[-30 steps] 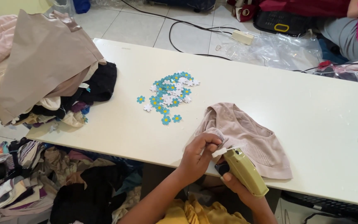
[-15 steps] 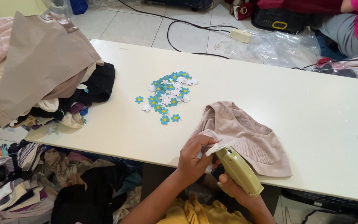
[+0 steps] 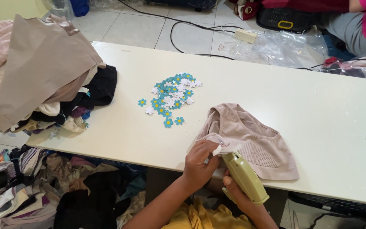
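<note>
Looking down over the white table point(image 3: 301, 97), I saw the heap of clothes point(image 3: 43, 80) at its far left end, then the beige undergarment point(image 3: 250, 135) lying flat near the front edge, with the scatter of blue and white paper flowers point(image 3: 170, 95) well apart to its left. I judged the garment light, soft and limp, likely to bunch or slide on the smooth top, so its folded hem at the near corner was the place to pinch it. My left hand point(image 3: 201, 159) was closed there, fingers gathering that hem together with a small white tag point(image 3: 217, 149). My right hand point(image 3: 238, 197) was wrapped around the yellow-green tagging gun point(image 3: 245, 177), its nose touching the pinched fabric. Compared with half a second earlier, the gun's nose sat a little closer into the hem; garment, flowers and heap lay unchanged.
</note>
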